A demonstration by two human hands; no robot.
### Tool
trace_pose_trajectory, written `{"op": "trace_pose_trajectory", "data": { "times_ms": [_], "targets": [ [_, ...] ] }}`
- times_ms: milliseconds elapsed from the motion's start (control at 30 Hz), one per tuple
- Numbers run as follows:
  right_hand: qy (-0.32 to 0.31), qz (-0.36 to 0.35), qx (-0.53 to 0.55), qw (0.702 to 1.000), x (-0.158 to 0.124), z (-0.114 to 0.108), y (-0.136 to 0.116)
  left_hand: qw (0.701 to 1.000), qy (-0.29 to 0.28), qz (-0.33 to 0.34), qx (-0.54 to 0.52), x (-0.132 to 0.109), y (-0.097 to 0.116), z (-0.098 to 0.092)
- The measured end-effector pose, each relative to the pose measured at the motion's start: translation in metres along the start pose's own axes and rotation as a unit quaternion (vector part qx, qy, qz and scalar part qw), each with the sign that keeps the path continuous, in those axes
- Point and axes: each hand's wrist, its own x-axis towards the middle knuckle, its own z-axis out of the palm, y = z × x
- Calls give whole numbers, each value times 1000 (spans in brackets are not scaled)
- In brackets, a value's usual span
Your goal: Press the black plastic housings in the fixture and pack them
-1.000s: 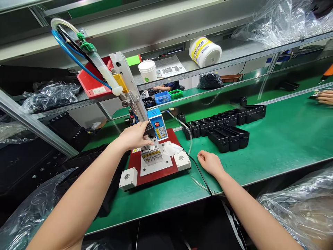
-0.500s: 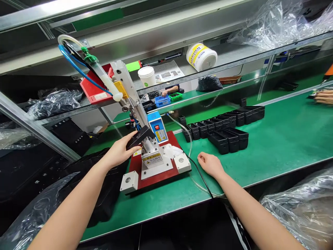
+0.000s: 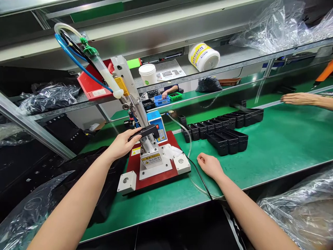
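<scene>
My left hand grips a black plastic housing by its left end, thumb below and fingers above. The housing lies across the metal fixture post of a small press, close under its head; whether it touches the post I cannot tell. On the green bench, my right hand rests with its fingers curled in, and what they hold, if anything, is hidden. It lies right of the press's red base. Two white button boxes, a left one and a right one, sit at the base's front corners.
Several black housings stand in rows on the green bench. A clear hose and black cable run beside the press. Black parts lie at left. A co-worker's hand reaches in at right, near an orange tool.
My left hand has turned the black housing flatter and shifted it slightly right over the post. My right hand has stayed in place. The co-worker's hand at right has moved further in.
</scene>
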Motion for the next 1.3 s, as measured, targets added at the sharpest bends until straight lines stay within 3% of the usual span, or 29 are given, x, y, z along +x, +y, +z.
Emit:
{"op": "trace_pose_trajectory", "data": {
  "times_ms": [67,167,367,500,667,900,1000,1133,1233,1300],
  "targets": [
    [0,1,0,1000,1,1,1,1000,2,-18,16,-3,1,2],
    [-1,2,-1,1000,1,2,2,992,11,-29,125,-7,9,4],
    [1,2,-9,1000,2,3,2,950,-1,-24,311,-14,31,6],
    [2,0,-13,1000,1,3,1,921,-5,16,390,-17,43,12],
    [1,1,-10,1000,1,3,2,944,-31,-47,324,-9,37,4],
    [-4,4,-3,1000,3,4,3,988,-52,-23,146,-2,2,-9],
    [-4,8,-4,1000,3,4,3,985,-40,-2,165,-4,2,-8],
    [-4,10,-8,1000,4,3,3,976,-51,-22,212,-7,18,-4],
    [-3,9,-7,1000,4,3,2,947,-20,-78,312,-12,39,6],
    [-1,7,-3,1000,4,4,2,925,0,-66,375,-16,51,14]
  ]
}}
